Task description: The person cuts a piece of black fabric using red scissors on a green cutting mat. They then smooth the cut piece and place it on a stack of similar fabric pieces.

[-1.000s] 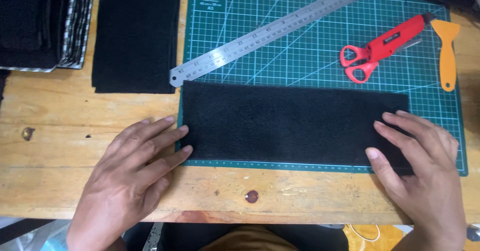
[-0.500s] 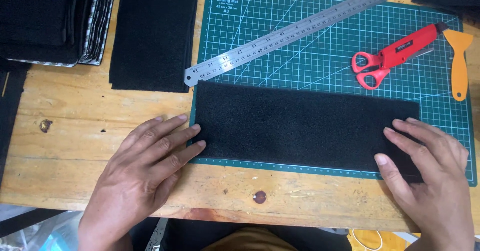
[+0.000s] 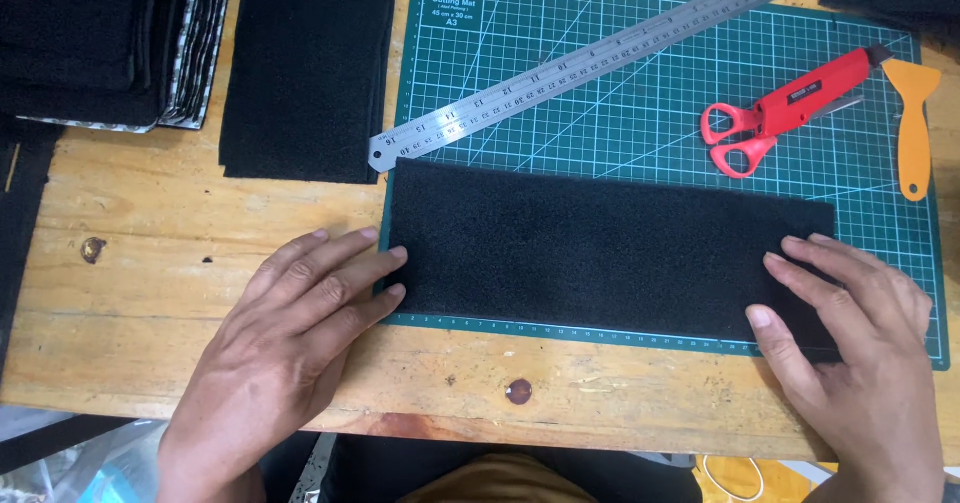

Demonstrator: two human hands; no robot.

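felt strip (image 3: 600,248): black rectangle, lies flat along near edge of mat (image 3: 640,113), long side left to right; left end at mat's left edge, right end under right hand
left hand (image 3: 290,333): flat, palm down on table (image 3: 130,293), fingers spread a little; fingertips (image 3: 398,254) touch strip's left end; grips nothing
right hand (image 3: 850,333): flat, palm down, fingers extended; rests on strip's right end, covers near right corner; grips nothing
ruler (image 3: 590,63): steel, diagonal across mat, low end just above strip's far left corner
scissors (image 3: 775,123): red handles, on mat right side, beyond strip, apart from it
scraper (image 3: 912,123): orange, at mat's right edge, beside scissors
cut piece (image 3: 305,63): black, flat on table left of mat
stack (image 3: 100,38): black sheets, far left corner
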